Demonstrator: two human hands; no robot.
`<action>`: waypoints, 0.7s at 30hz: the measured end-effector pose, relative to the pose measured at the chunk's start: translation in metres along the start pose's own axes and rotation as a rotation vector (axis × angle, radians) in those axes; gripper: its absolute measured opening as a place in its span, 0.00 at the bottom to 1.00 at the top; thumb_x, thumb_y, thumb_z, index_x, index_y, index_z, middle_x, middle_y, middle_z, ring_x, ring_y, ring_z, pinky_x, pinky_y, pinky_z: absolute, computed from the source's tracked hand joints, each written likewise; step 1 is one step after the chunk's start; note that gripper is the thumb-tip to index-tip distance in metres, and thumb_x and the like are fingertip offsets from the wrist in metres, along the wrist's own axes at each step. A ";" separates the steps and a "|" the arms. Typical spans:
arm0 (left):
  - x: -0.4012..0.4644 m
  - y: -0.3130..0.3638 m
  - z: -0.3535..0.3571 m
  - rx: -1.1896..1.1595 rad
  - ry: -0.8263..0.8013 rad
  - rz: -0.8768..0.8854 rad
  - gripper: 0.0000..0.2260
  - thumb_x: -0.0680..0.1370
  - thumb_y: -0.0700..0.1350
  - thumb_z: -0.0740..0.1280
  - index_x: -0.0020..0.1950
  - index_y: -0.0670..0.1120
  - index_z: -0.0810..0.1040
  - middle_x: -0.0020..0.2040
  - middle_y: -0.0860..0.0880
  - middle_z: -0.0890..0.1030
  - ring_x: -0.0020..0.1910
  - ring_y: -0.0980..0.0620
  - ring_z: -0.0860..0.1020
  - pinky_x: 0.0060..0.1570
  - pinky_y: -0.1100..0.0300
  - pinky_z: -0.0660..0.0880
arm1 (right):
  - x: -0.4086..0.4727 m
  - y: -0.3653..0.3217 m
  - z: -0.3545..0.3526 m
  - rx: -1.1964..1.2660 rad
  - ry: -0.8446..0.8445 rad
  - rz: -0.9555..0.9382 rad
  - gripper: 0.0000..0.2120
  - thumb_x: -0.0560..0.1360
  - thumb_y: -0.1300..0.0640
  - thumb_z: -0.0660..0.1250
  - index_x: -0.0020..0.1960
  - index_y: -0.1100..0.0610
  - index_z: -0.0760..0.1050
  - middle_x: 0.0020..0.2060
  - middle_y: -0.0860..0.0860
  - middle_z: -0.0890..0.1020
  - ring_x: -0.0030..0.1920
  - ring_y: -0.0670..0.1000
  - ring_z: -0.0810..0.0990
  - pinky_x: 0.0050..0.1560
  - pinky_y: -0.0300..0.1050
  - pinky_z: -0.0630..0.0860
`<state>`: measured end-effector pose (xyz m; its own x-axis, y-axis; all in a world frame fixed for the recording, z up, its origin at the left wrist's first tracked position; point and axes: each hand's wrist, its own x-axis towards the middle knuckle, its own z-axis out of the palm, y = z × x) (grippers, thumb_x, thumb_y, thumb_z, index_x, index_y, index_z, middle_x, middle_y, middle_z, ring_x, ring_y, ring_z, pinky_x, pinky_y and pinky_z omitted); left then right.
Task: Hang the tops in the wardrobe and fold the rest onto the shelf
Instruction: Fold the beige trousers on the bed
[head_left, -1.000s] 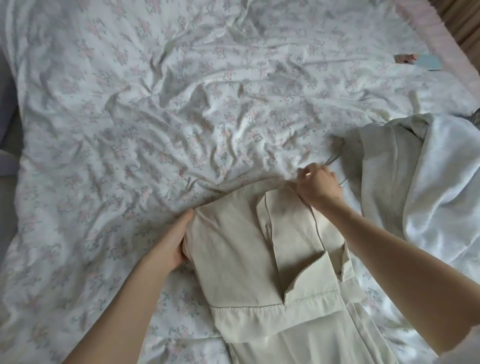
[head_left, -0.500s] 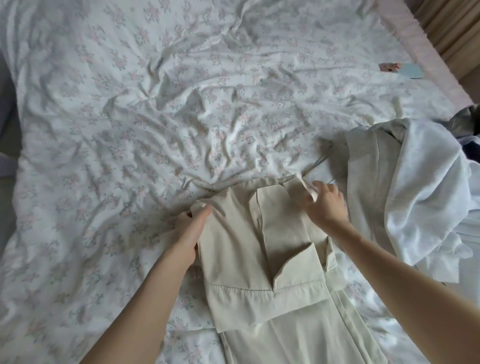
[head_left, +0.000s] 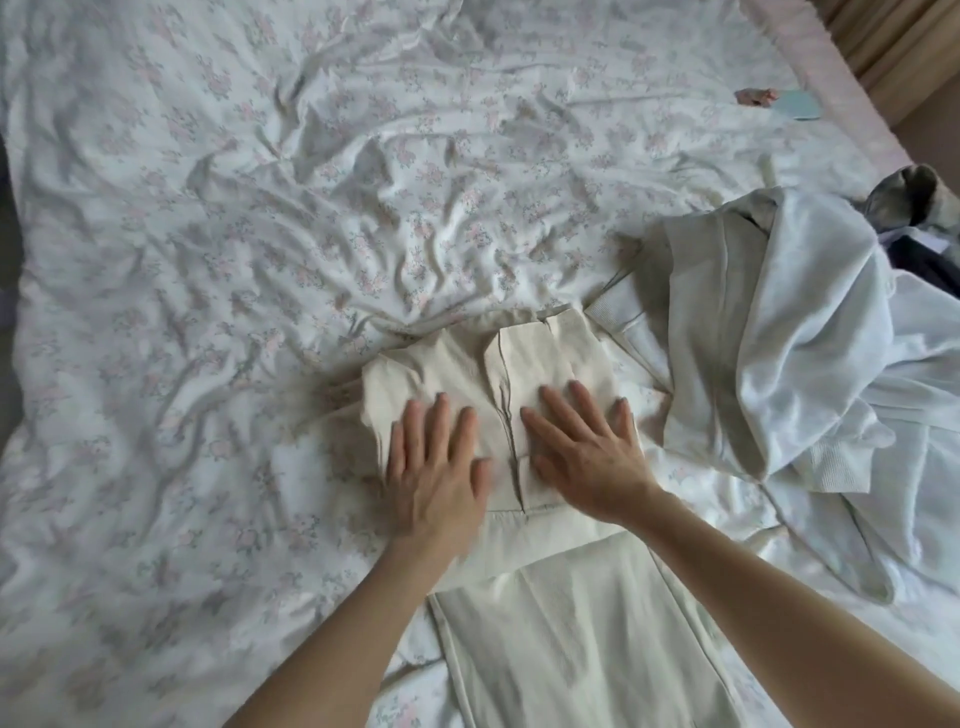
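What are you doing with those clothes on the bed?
A person is folding beige trousers on a bed with a flowered sheet. The left hand and the right hand both lie flat on the folded part, fingers spread, pressing it down. The rest of the trousers stretches back toward the person. A heap of pale clothes waits to the right.

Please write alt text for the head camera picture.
Both hands, left and right, press flat on folded beige trousers on a flowered bedsheet. A heap of pale clothes lies to the right.
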<state>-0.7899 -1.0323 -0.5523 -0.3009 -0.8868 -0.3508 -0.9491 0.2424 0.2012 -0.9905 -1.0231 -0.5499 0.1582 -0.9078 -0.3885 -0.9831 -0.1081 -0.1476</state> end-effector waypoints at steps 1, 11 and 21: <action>0.000 -0.008 0.009 -0.048 -0.100 -0.081 0.28 0.81 0.59 0.48 0.78 0.50 0.49 0.78 0.43 0.45 0.76 0.39 0.42 0.74 0.43 0.48 | -0.001 0.007 0.009 0.016 -0.096 0.060 0.27 0.77 0.35 0.41 0.75 0.37 0.41 0.76 0.42 0.43 0.76 0.53 0.41 0.70 0.70 0.45; 0.038 -0.050 -0.021 -0.155 0.159 -0.301 0.33 0.79 0.60 0.56 0.77 0.43 0.53 0.78 0.44 0.48 0.77 0.43 0.45 0.71 0.38 0.47 | 0.017 0.017 -0.005 0.325 -0.012 0.322 0.29 0.79 0.40 0.51 0.76 0.46 0.47 0.76 0.48 0.49 0.75 0.57 0.53 0.70 0.62 0.56; 0.165 -0.066 -0.047 -0.351 -0.508 0.007 0.47 0.66 0.61 0.74 0.77 0.55 0.52 0.76 0.50 0.61 0.73 0.49 0.62 0.70 0.51 0.63 | 0.070 0.023 -0.016 0.234 -0.033 0.195 0.42 0.75 0.36 0.59 0.76 0.46 0.37 0.77 0.47 0.41 0.76 0.55 0.41 0.73 0.62 0.45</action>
<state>-0.7727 -1.2130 -0.5807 -0.3956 -0.5669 -0.7226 -0.8856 0.0269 0.4637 -1.0041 -1.0954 -0.5655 -0.0252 -0.8883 -0.4586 -0.9479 0.1670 -0.2713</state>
